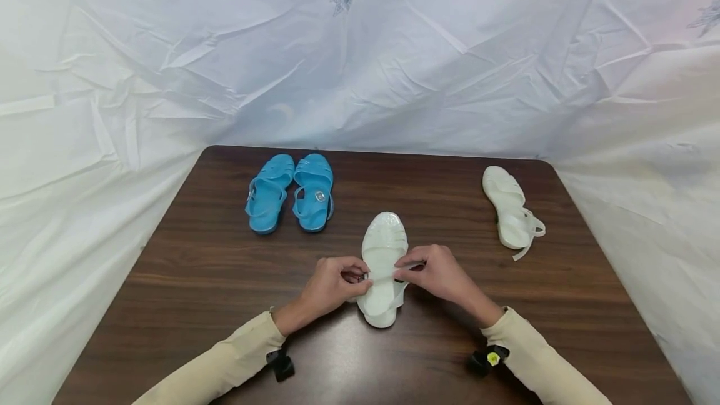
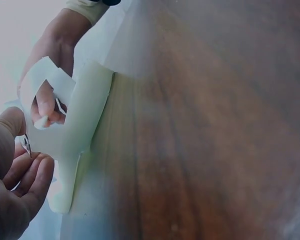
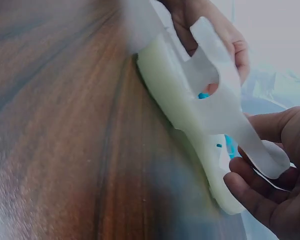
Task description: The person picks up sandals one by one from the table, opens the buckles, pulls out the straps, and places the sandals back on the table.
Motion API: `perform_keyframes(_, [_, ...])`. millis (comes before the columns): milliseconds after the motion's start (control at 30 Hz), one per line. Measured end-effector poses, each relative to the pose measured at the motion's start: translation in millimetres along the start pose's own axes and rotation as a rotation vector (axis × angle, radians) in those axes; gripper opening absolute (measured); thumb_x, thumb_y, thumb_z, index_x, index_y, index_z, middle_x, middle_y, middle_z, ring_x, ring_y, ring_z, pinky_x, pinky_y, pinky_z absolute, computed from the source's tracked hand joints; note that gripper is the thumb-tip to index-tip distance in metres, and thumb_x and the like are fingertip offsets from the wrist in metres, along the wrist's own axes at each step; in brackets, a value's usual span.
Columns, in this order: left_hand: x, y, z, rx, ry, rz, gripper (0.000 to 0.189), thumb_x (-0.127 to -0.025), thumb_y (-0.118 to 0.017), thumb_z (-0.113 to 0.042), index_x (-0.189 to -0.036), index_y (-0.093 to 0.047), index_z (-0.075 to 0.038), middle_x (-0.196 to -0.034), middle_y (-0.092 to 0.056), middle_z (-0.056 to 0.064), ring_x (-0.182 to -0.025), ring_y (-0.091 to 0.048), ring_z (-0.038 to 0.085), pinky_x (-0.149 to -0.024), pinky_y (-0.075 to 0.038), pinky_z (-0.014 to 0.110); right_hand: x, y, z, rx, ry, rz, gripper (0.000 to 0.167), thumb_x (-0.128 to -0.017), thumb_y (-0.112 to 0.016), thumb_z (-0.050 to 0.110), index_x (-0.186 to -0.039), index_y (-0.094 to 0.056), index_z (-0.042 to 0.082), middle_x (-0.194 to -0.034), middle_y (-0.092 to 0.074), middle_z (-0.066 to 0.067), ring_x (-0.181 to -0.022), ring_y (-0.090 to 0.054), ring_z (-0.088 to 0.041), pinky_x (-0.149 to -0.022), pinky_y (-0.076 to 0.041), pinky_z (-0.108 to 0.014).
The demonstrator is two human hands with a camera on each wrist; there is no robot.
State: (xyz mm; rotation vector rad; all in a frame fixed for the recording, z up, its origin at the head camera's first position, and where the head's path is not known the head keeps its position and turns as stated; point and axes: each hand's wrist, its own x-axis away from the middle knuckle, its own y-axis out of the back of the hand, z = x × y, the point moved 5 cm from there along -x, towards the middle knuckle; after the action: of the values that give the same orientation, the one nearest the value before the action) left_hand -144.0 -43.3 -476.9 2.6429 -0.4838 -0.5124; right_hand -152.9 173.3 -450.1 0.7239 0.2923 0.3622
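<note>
- Nearest the camera, two pale sleeves: the left sleeve (image 1: 214,361) and the right sleeve (image 1: 545,364), coming in from the bottom edge.
- Two black wrist mounts, one at each cuff: the left mount (image 1: 281,365) and the right mount (image 1: 480,362), the latter by a yellow spot (image 1: 494,359).
- Two bare hands, one on either side of a single white sandal. The left hand (image 1: 332,286) is nearly closed, thumb and fingertips pinching one small metal buckle (image 2: 27,145) at the sandal's side. The right hand (image 1: 439,274) has its thumb and curled fingers around the end of one white strap (image 3: 245,135), with little gap between them.
- Four sandals in all, two white and two blue.
- First white sandal (image 1: 385,239): between the hands on the table, toe pointing away from the person, heel toward them.
- Second white sandal (image 1: 506,205): well apart, near the far right corner, its strap loose and one end sticking out past the heel.
- Two blue sandals, side by side at the far left, toes also pointing away: the left blue sandal (image 1: 266,195) and the right blue sandal (image 1: 313,192), which shows one round silvery piece (image 1: 320,196).
- One dark wood-grain table (image 1: 185,280) under all four.
- Behind it, creased white sheeting (image 1: 394,67) with two lines of inverted lettering along the top.
</note>
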Motion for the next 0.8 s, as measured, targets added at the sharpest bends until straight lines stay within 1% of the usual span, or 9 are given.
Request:
perform_keyframes(267, [0.1, -0.2, 0.3, 0.014, 0.030, -0.010, 0.012, -0.085, -0.083, -0.010, -0.094, -0.077, -0.007, -0.085, -0.076, -0.001, -0.076, -0.072, 0.005, -0.067, -0.059, 0.022, 3.8, 5.6, -1.1, -0.040, -0.021, 0.024, 0.013, -0.089, -0.081, 0.027, -0.098, -0.083, 0.017, -0.094, -0.077, 0.010, -0.077, -0.066, -0.002, -0.065, -0.054, -0.023])
perform_keyframes(500, [-0.2, -0.2, 2.8, 0.024, 0.039, -0.010, 0.012, -0.085, -0.083, -0.011, -0.094, -0.076, -0.008, -0.085, -0.076, -0.001, -0.078, -0.072, 0.005, -0.069, -0.059, 0.022, 4.8, 3.9, -3.3, -0.041, -0.040, 0.034, 0.011, -0.090, -0.081, 0.027, -0.096, -0.083, 0.018, -0.089, -0.075, 0.012, -0.068, -0.060, -0.004, -0.060, -0.052, -0.023])
perform_keyframes(567, [-0.6, 0.1, 2.7, 0.029, 0.039, -0.010, 0.012, -0.085, -0.083, -0.011, -0.094, -0.076, -0.008, -0.086, -0.077, 0.000, -0.078, -0.072, 0.005, -0.069, -0.059, 0.022, 5.4, 3.2, -5.9, -0.045, -0.051, 0.038, 0.012, -0.090, -0.081, 0.028, -0.097, -0.083, 0.018, -0.089, -0.075, 0.011, -0.068, -0.059, -0.004, -0.060, -0.051, -0.023])
perform_keyframes(633, [-0.5, 1.2, 2.3, 0.028, 0.045, -0.012, 0.011, -0.084, -0.083, -0.010, -0.094, -0.077, -0.008, -0.086, -0.077, 0.000, -0.078, -0.072, 0.005, -0.069, -0.059, 0.022, 6.1, 4.3, -9.7, -0.047, -0.065, 0.019, 0.012, -0.090, -0.081, 0.029, -0.096, -0.083, 0.019, -0.090, -0.076, 0.011, -0.069, -0.060, -0.004, -0.061, -0.051, -0.023])
perform_keyframes(800, [1.4, 5.5, 1.3, 0.006, 0.059, -0.002, 0.011, -0.085, -0.082, -0.010, -0.095, -0.077, -0.009, -0.087, -0.077, -0.002, -0.080, -0.072, 0.004, -0.069, -0.059, 0.022, 4.8, 12.9, -15.3, -0.046, -0.102, -0.063, 0.013, -0.088, -0.083, 0.029, -0.095, -0.083, 0.018, -0.090, -0.076, 0.010, -0.076, -0.063, -0.005, -0.066, -0.052, -0.023])
